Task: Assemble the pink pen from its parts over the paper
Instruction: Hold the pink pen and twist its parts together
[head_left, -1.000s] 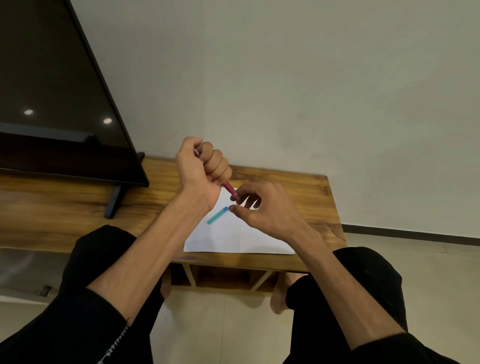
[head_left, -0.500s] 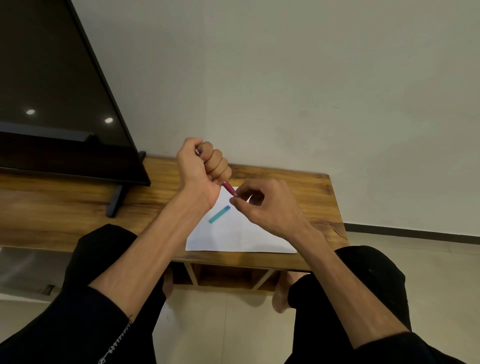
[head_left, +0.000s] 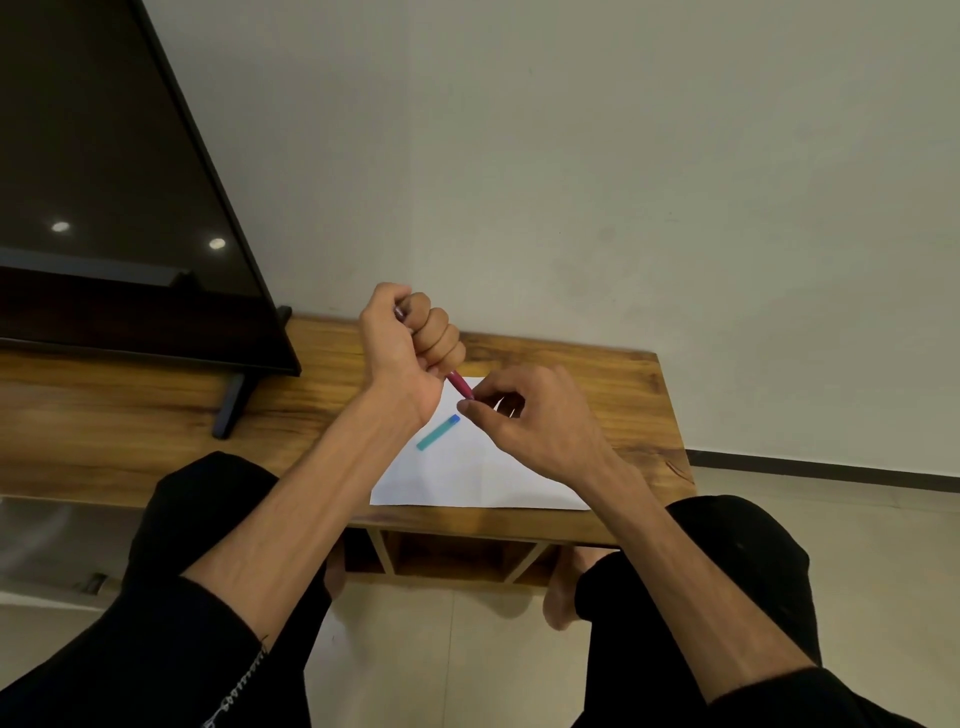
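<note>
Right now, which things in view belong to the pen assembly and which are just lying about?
In the job:
pink pen, held in the left hand
right hand, pinching the pen's lower end
paper

Lying about:
teal piece on the paper, untouched; its role is unclear
television
wooden bench

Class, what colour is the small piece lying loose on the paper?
Teal with a blue end, clearest in the head view.

The left hand fists a slim pink plastic pen above white paper. The right hand pinches its lower tip. A teal cap lies on the paper
</note>
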